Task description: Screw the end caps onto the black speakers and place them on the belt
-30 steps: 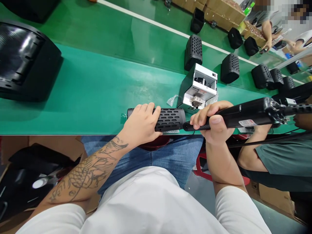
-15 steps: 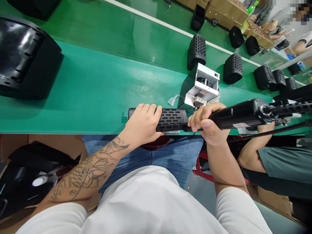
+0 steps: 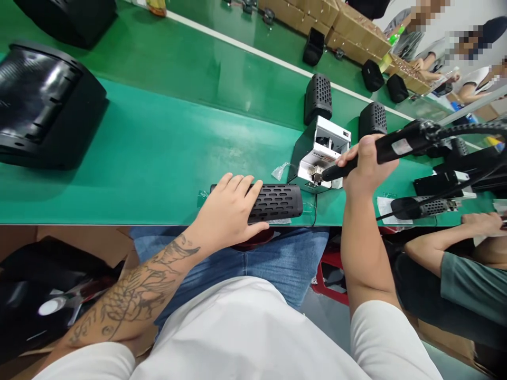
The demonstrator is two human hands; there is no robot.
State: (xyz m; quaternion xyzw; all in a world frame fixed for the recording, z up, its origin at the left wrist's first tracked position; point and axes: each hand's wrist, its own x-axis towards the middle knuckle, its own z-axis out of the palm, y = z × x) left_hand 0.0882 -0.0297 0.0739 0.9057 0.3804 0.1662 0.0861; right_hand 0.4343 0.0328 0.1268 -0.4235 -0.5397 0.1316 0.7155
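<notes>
A black perforated housing (image 3: pixel 279 201) lies lengthwise by the near edge of the green bench. My left hand (image 3: pixel 227 208) rests across its left part, fingers stretched out and the thumb off to the near side. In my right hand (image 3: pixel 368 163) is a black electric screwdriver (image 3: pixel 398 145), with the fingers wrapped round its front part. Its tip reaches the metal outlet of a white and black screw feeder (image 3: pixel 320 153); whether it touches a screw is too small to tell. A thin black cable runs down from the feeder beside the housing.
Small plastic bags lie near the feeder (image 3: pixel 280 171) and under the housing. Large black speaker-like cases (image 3: pixel 85 116) stand at the left. Several perforated housings (image 3: pixel 318 97) stand on the belt behind. At right, a co-worker's arm (image 3: pixel 439 240) is near another housing (image 3: pixel 422 207).
My right hand has lifted the screwdriver from the housing's right end and moved it up and right to the feeder. My left hand has stayed on the housing, its thumb now farther out.
</notes>
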